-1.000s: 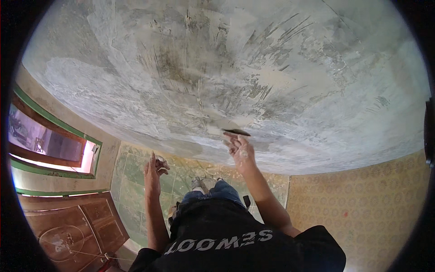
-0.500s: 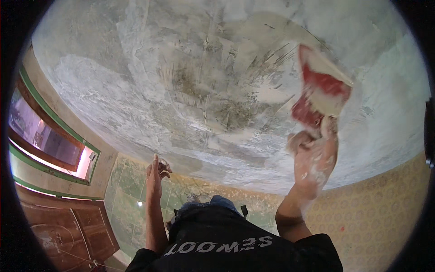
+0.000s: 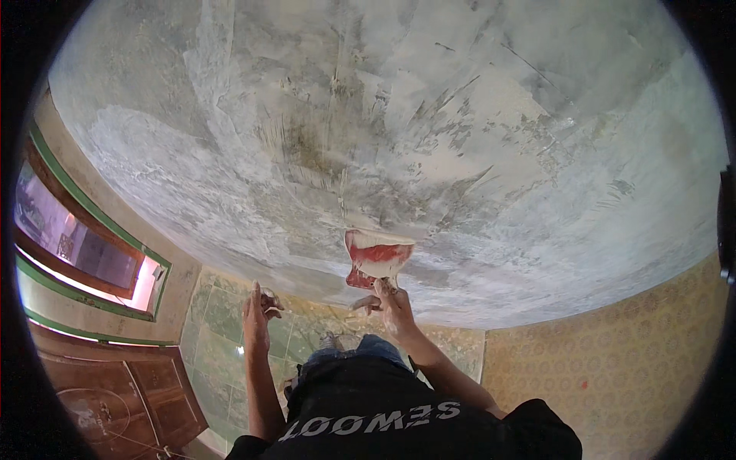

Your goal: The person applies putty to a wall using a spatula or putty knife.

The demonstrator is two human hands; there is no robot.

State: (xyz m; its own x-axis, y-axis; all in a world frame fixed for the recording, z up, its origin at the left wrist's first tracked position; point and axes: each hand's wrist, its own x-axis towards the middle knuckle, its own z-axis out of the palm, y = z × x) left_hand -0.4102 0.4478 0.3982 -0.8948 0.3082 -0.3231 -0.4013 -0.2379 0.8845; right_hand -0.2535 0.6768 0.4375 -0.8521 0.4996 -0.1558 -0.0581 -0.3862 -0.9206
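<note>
My right hand (image 3: 389, 310) grips a red plastic putty scraper (image 3: 366, 253), its broad face smeared with cream paste and its top edge at the mottled grey plastered surface (image 3: 460, 115). That surface fills the upper view and carries streaks and patches of lighter coat. Lower and to the left, my left hand (image 3: 257, 314) is raised, its fingers curled around something small that I cannot make out, with the thumb or a finger pointing up.
On the left are a green-framed window (image 3: 84, 245) and a brown panelled wooden door (image 3: 123, 391). Green tiles (image 3: 215, 322) lie behind my forearms and legs. A yellow patterned surface (image 3: 598, 353) stretches along the lower right, below the grey plaster.
The scraper swung up to the right, close to the camera, then came back down to the centre; its red face now shows instead of its edge. My left hand has sunk slightly.
</note>
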